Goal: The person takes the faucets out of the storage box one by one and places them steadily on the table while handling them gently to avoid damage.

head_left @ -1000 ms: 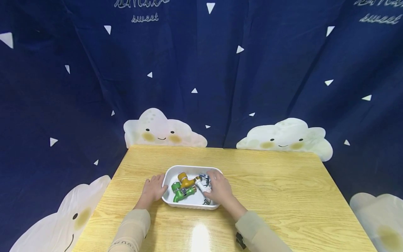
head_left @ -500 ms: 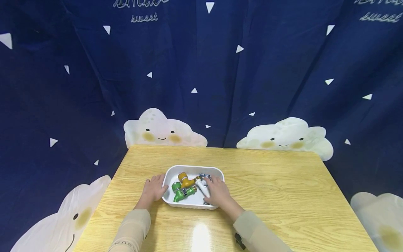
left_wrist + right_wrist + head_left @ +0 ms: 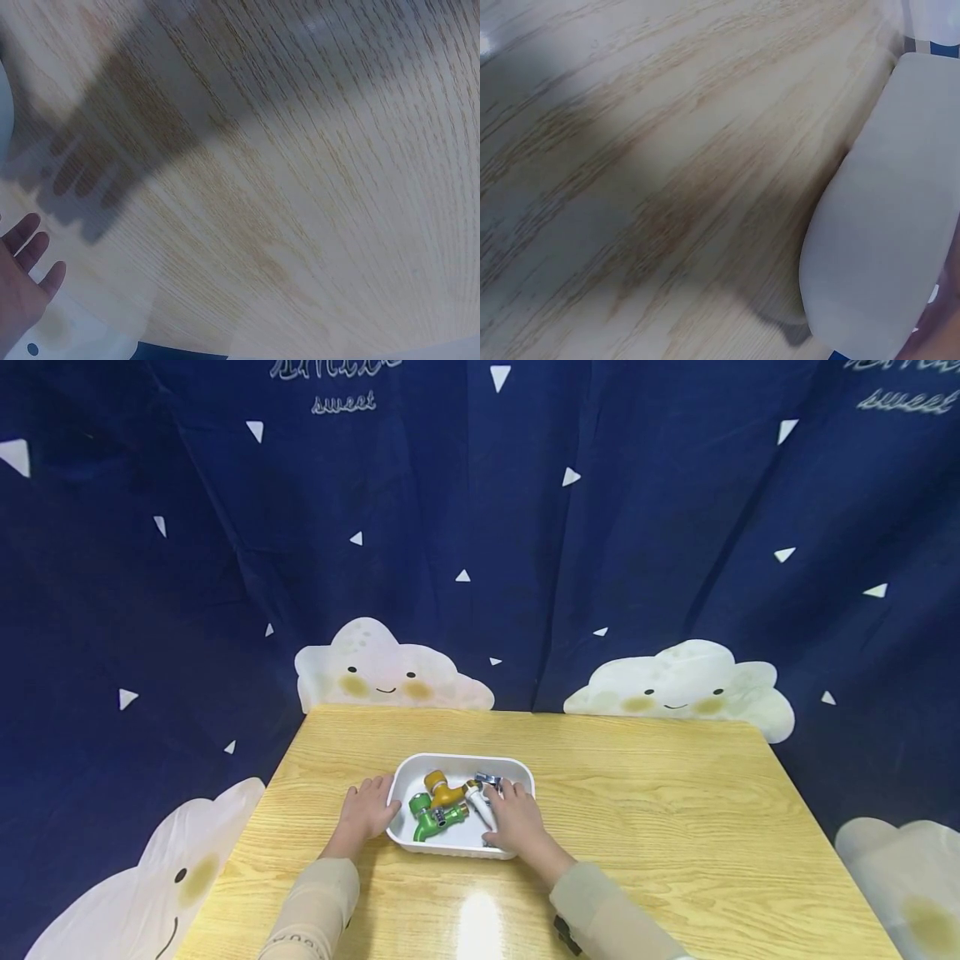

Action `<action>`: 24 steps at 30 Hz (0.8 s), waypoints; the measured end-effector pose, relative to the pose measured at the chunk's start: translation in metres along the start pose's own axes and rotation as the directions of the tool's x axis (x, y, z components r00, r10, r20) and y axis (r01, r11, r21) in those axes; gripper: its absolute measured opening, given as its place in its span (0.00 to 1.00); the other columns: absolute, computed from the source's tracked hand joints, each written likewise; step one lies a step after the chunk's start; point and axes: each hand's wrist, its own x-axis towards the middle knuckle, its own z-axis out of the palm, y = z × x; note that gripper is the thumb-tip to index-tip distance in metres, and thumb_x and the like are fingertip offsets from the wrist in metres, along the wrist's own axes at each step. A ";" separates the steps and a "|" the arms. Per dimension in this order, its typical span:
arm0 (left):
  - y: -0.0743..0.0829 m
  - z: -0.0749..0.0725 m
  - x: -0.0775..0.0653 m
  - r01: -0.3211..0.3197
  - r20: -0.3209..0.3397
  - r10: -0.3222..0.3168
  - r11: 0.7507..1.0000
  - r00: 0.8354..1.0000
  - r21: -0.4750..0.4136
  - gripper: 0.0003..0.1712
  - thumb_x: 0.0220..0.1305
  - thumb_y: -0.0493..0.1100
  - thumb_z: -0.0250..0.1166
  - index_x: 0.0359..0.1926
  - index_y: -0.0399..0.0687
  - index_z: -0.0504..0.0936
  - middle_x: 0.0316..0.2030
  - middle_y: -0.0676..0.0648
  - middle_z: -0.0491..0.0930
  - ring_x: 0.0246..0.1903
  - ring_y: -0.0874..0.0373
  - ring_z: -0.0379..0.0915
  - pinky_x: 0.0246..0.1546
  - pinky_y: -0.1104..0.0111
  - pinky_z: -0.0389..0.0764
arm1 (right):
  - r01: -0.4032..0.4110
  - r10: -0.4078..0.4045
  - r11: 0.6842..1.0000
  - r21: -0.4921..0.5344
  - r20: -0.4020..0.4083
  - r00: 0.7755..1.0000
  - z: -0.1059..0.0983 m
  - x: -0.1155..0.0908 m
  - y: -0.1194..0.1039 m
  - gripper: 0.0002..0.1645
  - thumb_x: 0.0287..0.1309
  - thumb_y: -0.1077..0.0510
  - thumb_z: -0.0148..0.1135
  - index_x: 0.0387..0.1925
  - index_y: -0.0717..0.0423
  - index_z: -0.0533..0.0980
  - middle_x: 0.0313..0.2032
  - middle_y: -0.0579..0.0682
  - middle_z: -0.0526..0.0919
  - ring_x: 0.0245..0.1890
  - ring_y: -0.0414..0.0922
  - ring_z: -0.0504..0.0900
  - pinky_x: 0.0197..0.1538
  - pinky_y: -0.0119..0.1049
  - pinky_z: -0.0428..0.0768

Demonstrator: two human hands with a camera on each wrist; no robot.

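Observation:
A white tray (image 3: 427, 852) holds several small taps. At its left end lies my left hand (image 3: 365, 810), fingers fairly straight along the outside and thumb tip over the rim. In the left wrist view those fingers (image 3: 31, 253) look spread. My right hand (image 3: 517, 818) reaches over the right end into the tray. Its index finger and thumb lie around the lower part of a white tap (image 3: 481, 807); whether they grip it is hidden. A chrome tap (image 3: 489, 778) shows partly beyond its fingertips. Left of it lie a yellow tap (image 3: 444, 792) and a green tap (image 3: 437, 818).
The tray stands on a wood-grain table (image 3: 645, 827). Behind it hangs a dark blue curtain (image 3: 420, 610) with clouds and triangles. In the right wrist view, the tray's outer wall (image 3: 877, 210) fills the right side above the tabletop.
My right hand has shifted slightly left and its thumb has moved lower. The white tap has turned a little steeper and more of the chrome tap is covered. My left hand has stayed still.

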 end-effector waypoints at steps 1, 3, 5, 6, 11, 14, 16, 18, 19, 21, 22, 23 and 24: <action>0.000 0.000 0.000 0.000 -0.002 0.000 1.000 1.000 0.001 0.34 0.62 0.53 0.46 0.65 0.40 0.59 0.58 0.37 0.67 0.57 0.41 0.60 0.55 0.43 0.59 | -0.005 0.005 1.000 -0.003 0.006 1.000 0.001 0.001 0.000 0.47 0.34 0.38 0.70 0.57 0.52 0.67 0.53 0.61 0.69 0.51 0.58 0.69 0.49 0.48 0.74; -0.001 0.001 0.000 -0.003 -0.008 0.003 1.000 1.000 0.007 0.34 0.61 0.53 0.47 0.65 0.40 0.59 0.58 0.37 0.67 0.57 0.41 0.61 0.55 0.43 0.60 | -0.016 0.016 1.000 -0.005 0.016 1.000 0.002 0.002 -0.001 0.46 0.35 0.37 0.70 0.57 0.52 0.67 0.53 0.61 0.69 0.51 0.58 0.69 0.49 0.48 0.73; -0.002 0.002 0.001 -0.004 -0.009 0.004 1.000 1.000 0.010 0.35 0.61 0.54 0.46 0.65 0.40 0.59 0.58 0.37 0.67 0.57 0.41 0.61 0.55 0.43 0.60 | -0.028 0.028 1.000 -0.008 0.022 0.999 0.004 0.003 -0.002 0.46 0.35 0.37 0.69 0.57 0.52 0.67 0.53 0.61 0.69 0.51 0.58 0.68 0.49 0.49 0.73; -0.002 0.002 0.001 -0.006 -0.012 0.006 1.000 1.000 0.012 0.35 0.61 0.54 0.46 0.65 0.40 0.59 0.58 0.37 0.67 0.57 0.41 0.61 0.55 0.43 0.60 | -0.034 0.035 0.999 -0.008 0.025 0.999 0.004 0.004 -0.003 0.46 0.35 0.37 0.69 0.57 0.52 0.67 0.53 0.61 0.69 0.51 0.58 0.68 0.49 0.49 0.73; -0.003 0.002 0.001 -0.013 -0.015 0.013 1.000 1.000 0.011 0.35 0.61 0.55 0.46 0.65 0.40 0.59 0.57 0.37 0.67 0.57 0.41 0.61 0.54 0.43 0.60 | -0.057 0.057 0.998 -0.007 0.016 0.998 0.006 0.006 -0.006 0.46 0.35 0.38 0.69 0.57 0.54 0.67 0.51 0.61 0.69 0.50 0.58 0.68 0.49 0.49 0.72; -0.003 0.003 0.001 -0.011 -0.011 0.011 1.000 1.000 0.006 0.35 0.61 0.54 0.46 0.65 0.40 0.59 0.58 0.37 0.67 0.57 0.40 0.61 0.55 0.42 0.59 | -0.067 0.067 0.998 0.000 0.004 0.998 0.007 0.006 -0.007 0.45 0.36 0.40 0.69 0.57 0.55 0.68 0.51 0.61 0.70 0.50 0.58 0.68 0.49 0.49 0.71; -0.003 0.003 0.001 -0.006 -0.006 0.006 1.000 1.000 0.003 0.35 0.61 0.54 0.46 0.65 0.41 0.58 0.58 0.37 0.67 0.58 0.41 0.60 0.56 0.42 0.59 | -0.074 0.074 0.997 -0.001 -0.003 0.997 0.007 0.006 -0.007 0.43 0.37 0.42 0.68 0.57 0.55 0.68 0.51 0.62 0.70 0.49 0.58 0.68 0.49 0.49 0.71; -0.003 0.003 0.000 -0.003 -0.005 0.003 1.000 1.000 0.001 0.35 0.61 0.54 0.46 0.65 0.41 0.58 0.59 0.37 0.67 0.58 0.41 0.60 0.56 0.43 0.59 | -0.079 0.079 0.997 -0.002 -0.013 0.997 0.008 0.007 -0.007 0.42 0.37 0.44 0.67 0.56 0.56 0.69 0.51 0.61 0.70 0.49 0.57 0.68 0.49 0.48 0.71; -0.002 0.003 0.000 -0.003 -0.006 0.003 1.000 1.000 0.001 0.35 0.61 0.54 0.46 0.65 0.41 0.58 0.58 0.37 0.67 0.58 0.41 0.60 0.56 0.43 0.59 | -0.081 0.081 0.997 -0.004 -0.019 0.997 0.008 0.007 -0.007 0.41 0.37 0.45 0.67 0.56 0.56 0.69 0.50 0.61 0.70 0.48 0.57 0.69 0.49 0.48 0.71; -0.002 0.002 0.001 -0.004 -0.009 0.004 1.000 1.000 0.000 0.35 0.61 0.54 0.46 0.65 0.41 0.59 0.58 0.37 0.67 0.58 0.41 0.60 0.55 0.44 0.59 | -0.085 0.085 0.996 -0.010 -0.024 0.996 0.009 0.008 -0.006 0.40 0.37 0.46 0.66 0.56 0.55 0.69 0.50 0.61 0.71 0.48 0.56 0.69 0.48 0.48 0.71; -0.002 0.002 0.001 -0.005 -0.013 0.005 1.000 1.000 0.000 0.35 0.62 0.54 0.46 0.65 0.41 0.59 0.58 0.37 0.67 0.58 0.41 0.60 0.55 0.44 0.60 | -0.086 0.086 0.996 -0.013 -0.026 0.996 0.010 0.008 -0.006 0.40 0.37 0.46 0.66 0.56 0.55 0.70 0.49 0.61 0.71 0.48 0.56 0.69 0.48 0.48 0.71; -0.001 0.002 0.001 -0.008 -0.016 0.008 1.000 1.000 -0.001 0.34 0.62 0.54 0.46 0.65 0.41 0.59 0.58 0.37 0.67 0.57 0.41 0.60 0.55 0.44 0.60 | -0.086 0.086 0.996 -0.018 -0.028 0.996 0.010 0.008 -0.006 0.40 0.38 0.45 0.66 0.56 0.55 0.70 0.49 0.60 0.71 0.48 0.56 0.69 0.48 0.48 0.71; -0.001 0.001 0.000 -0.009 -0.019 0.009 1.000 1.000 -0.002 0.34 0.62 0.54 0.46 0.65 0.41 0.59 0.58 0.37 0.67 0.57 0.41 0.61 0.55 0.44 0.60 | -0.086 0.086 0.996 -0.020 -0.033 0.996 0.011 0.009 -0.006 0.39 0.37 0.45 0.66 0.55 0.54 0.70 0.49 0.60 0.71 0.48 0.56 0.69 0.48 0.47 0.71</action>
